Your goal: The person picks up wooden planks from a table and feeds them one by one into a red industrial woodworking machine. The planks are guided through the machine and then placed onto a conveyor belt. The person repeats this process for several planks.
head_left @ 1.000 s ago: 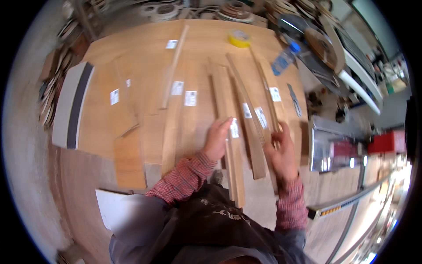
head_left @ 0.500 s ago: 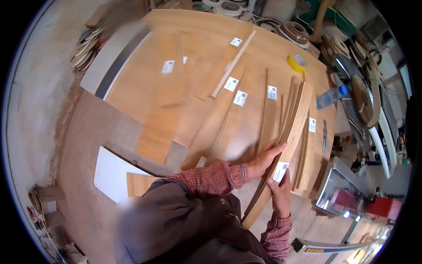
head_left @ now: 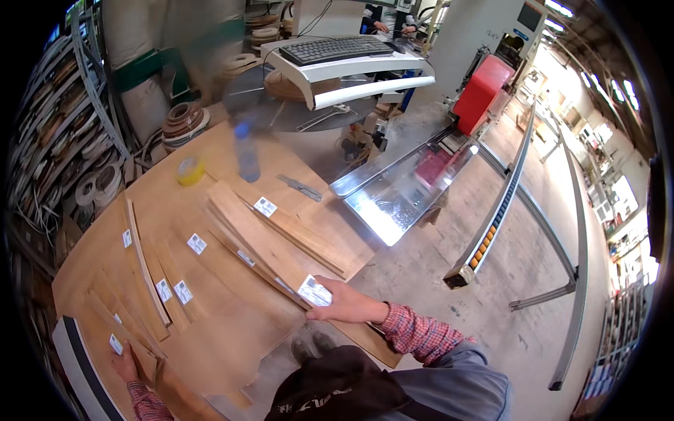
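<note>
My right hand (head_left: 347,303) is closed round the near end of a long wooden strip (head_left: 242,228), its thumb by a white label. The strip slants away across the wooden tabletop (head_left: 225,337), over other strips. At the lower left, my left hand (head_left: 125,365) is closed at a labelled wooden strip (head_left: 146,361); its grip is partly hidden. Between my hands lie several labelled strips, among them a narrow pale-edged one (head_left: 144,266). Beyond my right hand lies another labelled strip (head_left: 302,238).
Yellow tape (head_left: 189,170), a blue-capped bottle (head_left: 247,158) and a utility knife (head_left: 300,187) lie or stand toward the far edge. Past it are a keyboard (head_left: 335,49) on a stand and a red-covered machine (head_left: 483,95). A roller rail (head_left: 495,228) runs at the right. Another person's hands (head_left: 393,29) show behind.
The view has swung right. My left hand has left the strip both hands held and moved far left to another one. My right hand keeps the strip, now lower over the table.
</note>
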Motion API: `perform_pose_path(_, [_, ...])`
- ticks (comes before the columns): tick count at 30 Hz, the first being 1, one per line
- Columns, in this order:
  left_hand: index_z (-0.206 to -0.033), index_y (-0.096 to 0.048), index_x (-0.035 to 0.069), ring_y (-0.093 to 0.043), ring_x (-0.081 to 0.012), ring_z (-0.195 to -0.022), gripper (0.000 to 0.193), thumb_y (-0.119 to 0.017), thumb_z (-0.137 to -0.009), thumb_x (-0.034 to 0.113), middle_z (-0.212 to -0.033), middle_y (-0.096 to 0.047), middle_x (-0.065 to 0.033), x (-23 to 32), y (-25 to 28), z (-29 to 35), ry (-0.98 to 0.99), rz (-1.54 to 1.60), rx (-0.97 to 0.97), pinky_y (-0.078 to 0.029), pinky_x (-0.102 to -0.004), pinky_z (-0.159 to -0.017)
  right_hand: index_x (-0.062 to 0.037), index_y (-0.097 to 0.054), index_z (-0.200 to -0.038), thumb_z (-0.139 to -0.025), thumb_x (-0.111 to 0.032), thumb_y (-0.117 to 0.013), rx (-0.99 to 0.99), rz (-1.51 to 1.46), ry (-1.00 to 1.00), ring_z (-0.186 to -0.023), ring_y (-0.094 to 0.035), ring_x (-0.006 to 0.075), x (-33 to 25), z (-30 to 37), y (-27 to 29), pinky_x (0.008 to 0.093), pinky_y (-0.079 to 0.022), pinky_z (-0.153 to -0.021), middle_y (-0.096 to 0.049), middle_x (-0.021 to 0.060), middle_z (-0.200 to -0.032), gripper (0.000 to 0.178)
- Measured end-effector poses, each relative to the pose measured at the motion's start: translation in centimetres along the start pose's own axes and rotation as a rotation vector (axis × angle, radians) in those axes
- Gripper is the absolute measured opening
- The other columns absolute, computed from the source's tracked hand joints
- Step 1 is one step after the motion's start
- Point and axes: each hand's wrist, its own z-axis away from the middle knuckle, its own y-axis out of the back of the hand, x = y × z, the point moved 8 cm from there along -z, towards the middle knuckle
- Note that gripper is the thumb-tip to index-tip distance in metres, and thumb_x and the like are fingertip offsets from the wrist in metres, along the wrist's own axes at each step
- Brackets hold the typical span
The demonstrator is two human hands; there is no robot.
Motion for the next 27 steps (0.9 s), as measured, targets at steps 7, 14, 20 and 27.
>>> perform_pose_path(7, [-0.137, -0.05, -0.007, -0.059, -0.0332, -0.12, 0.074, -0.078, -0.084, 0.037, -0.135, -0.059, -0.0216, -8.0, -3.3, -7.0, 0.047, 0.142, 0.057, -0.047, -0.0418, -0.102, 0.0018, -0.05, -0.135, -0.083, -0.042, -0.079, 0.353, 0.21, -0.135, -0.098, -0.059, 0.0196, 2.8, 6.4, 4.8, 0.0337, -0.049, -0.088, -0.063, 0.0138, -0.106, 0.073])
perform_pose_path(14, [-0.135, -0.052, -0.008, -0.058, -0.0325, -0.119, 0.059, -0.072, -0.087, 0.02, -0.129, -0.061, -0.021, 0.0, 1.2, -2.7, -0.061, 0.259, 0.063, -0.044, -0.0399, -0.103, 0.0007, -0.052, -0.137, -0.082, -0.04, -0.081, 0.511, 0.104, -0.309, -0.094, -0.061, 0.0176, 4.6, 13.2, 10.5, 0.0331, -0.05, -0.084, -0.064, 0.0104, -0.104, 0.074])
perform_pose_path(20, [-0.148, -0.037, -0.005, -0.047, -0.033, -0.133, 0.066, -0.062, -0.093, 0.023, -0.145, -0.048, -0.0212, 6.3, 9.6, 3.8, -0.367, 0.173, 0.185, -0.034, -0.0408, -0.112, 0.0005, -0.054, -0.132, -0.084, -0.03, -0.08, 0.604, 0.002, -0.321, -0.078, -0.063, 0.0115, 3.5, 17.8, 16.9, 0.029, -0.053, -0.072, -0.066, 0.0042, -0.094, 0.062])
perform_pose_path(27, [-0.15, -0.034, -0.006, -0.037, -0.0299, -0.142, 0.091, -0.073, -0.076, 0.03, -0.152, -0.039, -0.0173, 32.8, 0.1, 27.9, -0.521, 0.422, -0.398, -0.028, -0.0408, -0.118, -0.0001, -0.056, -0.123, -0.085, -0.024, -0.077, 0.6, 0.124, -0.32, -0.071, -0.062, 0.0104, 3.8, 22.1, 27.0, 0.0279, -0.053, -0.068, -0.062, 0.0029, -0.085, 0.049])
